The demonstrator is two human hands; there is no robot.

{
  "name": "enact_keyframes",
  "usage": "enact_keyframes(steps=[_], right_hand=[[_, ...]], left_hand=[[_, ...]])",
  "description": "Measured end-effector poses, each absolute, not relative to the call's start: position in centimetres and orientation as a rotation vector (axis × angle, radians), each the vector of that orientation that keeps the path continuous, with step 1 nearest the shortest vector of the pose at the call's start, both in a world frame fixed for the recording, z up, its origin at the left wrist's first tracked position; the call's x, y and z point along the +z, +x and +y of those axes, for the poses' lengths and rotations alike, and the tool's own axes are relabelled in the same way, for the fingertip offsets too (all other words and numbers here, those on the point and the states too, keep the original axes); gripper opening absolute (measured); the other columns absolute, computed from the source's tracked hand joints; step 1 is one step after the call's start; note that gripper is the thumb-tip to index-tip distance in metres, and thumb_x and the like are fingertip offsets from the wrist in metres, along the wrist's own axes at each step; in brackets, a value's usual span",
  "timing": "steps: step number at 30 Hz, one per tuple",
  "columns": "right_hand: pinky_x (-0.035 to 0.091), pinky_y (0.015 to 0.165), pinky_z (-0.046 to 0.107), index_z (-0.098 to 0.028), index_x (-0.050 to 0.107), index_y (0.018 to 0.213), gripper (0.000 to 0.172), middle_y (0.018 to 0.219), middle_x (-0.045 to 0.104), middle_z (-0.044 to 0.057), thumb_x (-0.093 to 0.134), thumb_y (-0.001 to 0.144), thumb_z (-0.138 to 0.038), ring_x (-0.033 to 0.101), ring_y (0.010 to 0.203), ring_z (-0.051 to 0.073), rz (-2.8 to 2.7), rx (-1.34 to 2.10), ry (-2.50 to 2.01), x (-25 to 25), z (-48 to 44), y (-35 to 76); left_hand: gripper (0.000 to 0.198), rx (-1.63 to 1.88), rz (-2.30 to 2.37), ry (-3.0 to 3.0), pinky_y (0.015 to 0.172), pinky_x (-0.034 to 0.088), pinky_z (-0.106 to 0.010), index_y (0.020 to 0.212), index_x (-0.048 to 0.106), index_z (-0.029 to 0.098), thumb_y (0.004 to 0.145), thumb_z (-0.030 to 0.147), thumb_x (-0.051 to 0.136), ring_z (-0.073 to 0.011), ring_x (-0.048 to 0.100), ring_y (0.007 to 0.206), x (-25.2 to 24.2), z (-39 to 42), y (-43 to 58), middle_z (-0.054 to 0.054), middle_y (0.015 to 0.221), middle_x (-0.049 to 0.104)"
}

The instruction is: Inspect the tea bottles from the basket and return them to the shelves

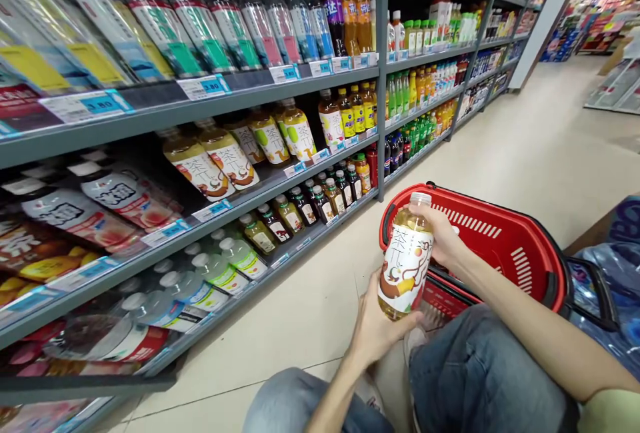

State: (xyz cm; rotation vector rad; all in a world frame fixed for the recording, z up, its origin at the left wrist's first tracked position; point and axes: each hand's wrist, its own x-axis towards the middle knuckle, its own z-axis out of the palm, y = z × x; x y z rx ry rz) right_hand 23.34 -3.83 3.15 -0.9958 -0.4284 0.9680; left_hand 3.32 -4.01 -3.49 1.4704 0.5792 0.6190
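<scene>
A bottle of tea drink (406,263) with a white, patterned label and a pale cap is held between both my hands, tilted slightly. My left hand (373,326) grips it around the base, thumb stretched underneath. Higher up, my right hand (445,233) holds its side near the neck; part of those fingers is hidden behind the bottle. Just beyond, a red shopping basket (470,196) stands on the floor, with a white cap showing inside it near my right wrist. Similar tea bottles (220,160) stand on the middle shelf at the left.
Shelves (280,176) full of drinks run along the left, with price tags on their edges. My bent knees (480,366) are below the bottle. Packs of blue-wrapped water bottles (607,286) lie at the right. A tiled aisle (545,133) stretches away behind the basket.
</scene>
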Motion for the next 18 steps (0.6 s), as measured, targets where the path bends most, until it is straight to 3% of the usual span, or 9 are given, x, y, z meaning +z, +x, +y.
enact_keyframes(steps=[3,7,12,18], right_hand=[[0.057,0.067,0.03,-0.015,0.074,0.087,0.026,0.084,0.074,0.005,0.079,0.067,-0.031,0.067,0.07,0.019,-0.483,1.069,-0.89,3.5,-4.3,23.0],[0.058,0.069,0.033,-0.017,0.076,0.086,0.027,0.091,0.075,0.005,0.077,0.062,-0.03,0.069,0.076,0.022,-0.55,1.177,-0.785,3.7,-5.2,21.9],[0.058,0.074,0.034,-0.017,0.077,0.088,0.028,0.095,0.075,0.008,0.079,0.062,-0.028,0.07,0.084,0.025,-0.651,1.146,-0.872,4.5,-6.7,20.7],[0.059,0.071,0.033,-0.013,0.078,0.094,0.024,0.095,0.076,0.012,0.075,0.076,-0.029,0.07,0.079,0.024,-0.413,1.331,-1.139,4.1,-5.9,22.2]], left_hand=[[0.086,0.495,0.328,1.073,0.111,0.043,-0.045,0.137,0.051,0.015,0.062,0.036,0.089,-0.034,0.058,0.127,-4.1,-3.7,2.9,-0.016,0.136,0.063],[0.084,0.353,0.207,0.782,0.109,0.042,-0.051,0.132,0.06,0.016,0.057,0.037,0.091,-0.0389,0.06,0.123,-5.3,-4.1,2.5,-0.017,0.126,0.068],[0.079,0.327,0.263,0.843,0.103,0.047,-0.049,0.121,0.069,0.012,0.048,0.034,0.092,-0.0384,0.067,0.111,-5.4,-5.4,2.7,-0.017,0.114,0.073],[0.076,0.376,0.442,0.824,0.101,0.048,-0.044,0.126,0.068,0.011,0.058,0.037,0.088,-0.0357,0.066,0.112,-4.5,-6.7,3.2,-0.017,0.113,0.073]])
